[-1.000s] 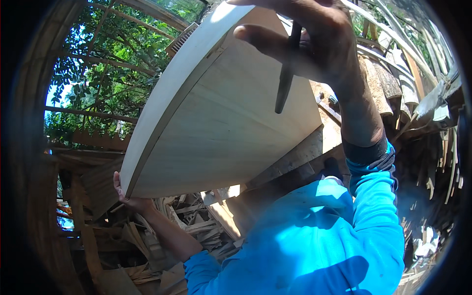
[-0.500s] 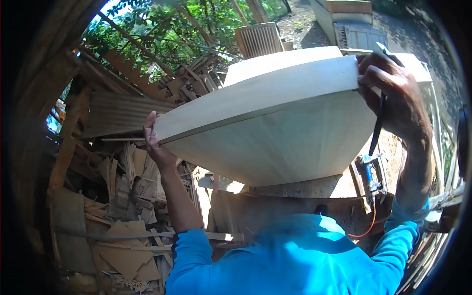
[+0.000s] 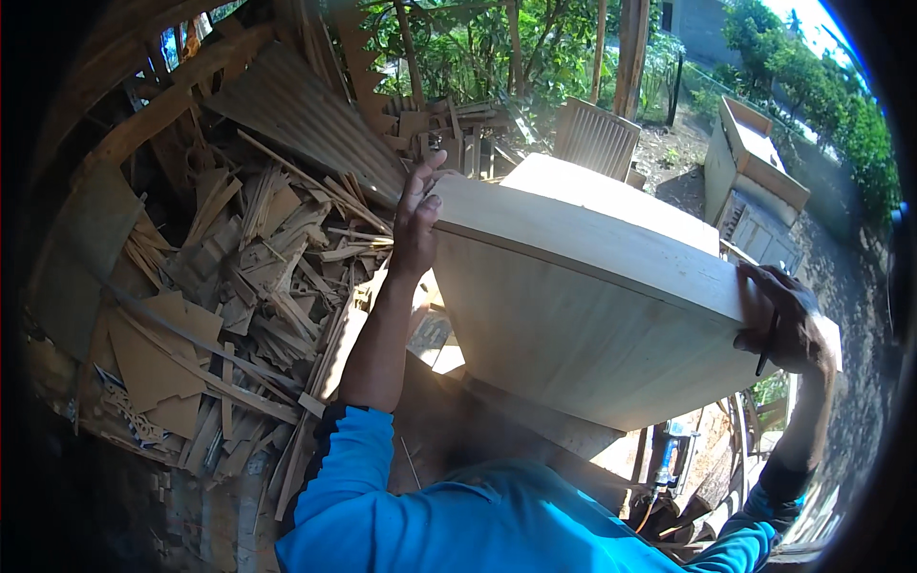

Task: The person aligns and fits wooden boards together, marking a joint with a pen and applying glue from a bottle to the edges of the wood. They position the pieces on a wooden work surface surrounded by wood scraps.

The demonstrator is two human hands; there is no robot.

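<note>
A large pale wooden panel piece (image 3: 583, 325) with a deep edge stands tilted in front of me, held between my two hands. At its left end, my left hand (image 3: 418, 218) presses against the corner with the fingers pointing up. My right hand (image 3: 788, 320) wraps over the right end, fingers on the top edge and thumb lower down. A slim dark stick-like tool (image 3: 767, 351) also sits in that hand; its exact kind is unclear. Behind the panel lies another pale, sunlit board or box (image 3: 611, 198), partly hidden.
Below the panel's right side rests a blue and silver air nailer (image 3: 666, 460) with an orange hose. Heaped wood offcuts (image 3: 287, 258) fill the left, beside a corrugated sheet (image 3: 310, 119). A slatted panel (image 3: 597, 136) and a wooden cabinet (image 3: 755, 167) stand farther back.
My view has swung left, so the surroundings shift rightward. The panel now slopes down to the right, and my right hand has opened out from a curled hold to fingers laid over its edge.
</note>
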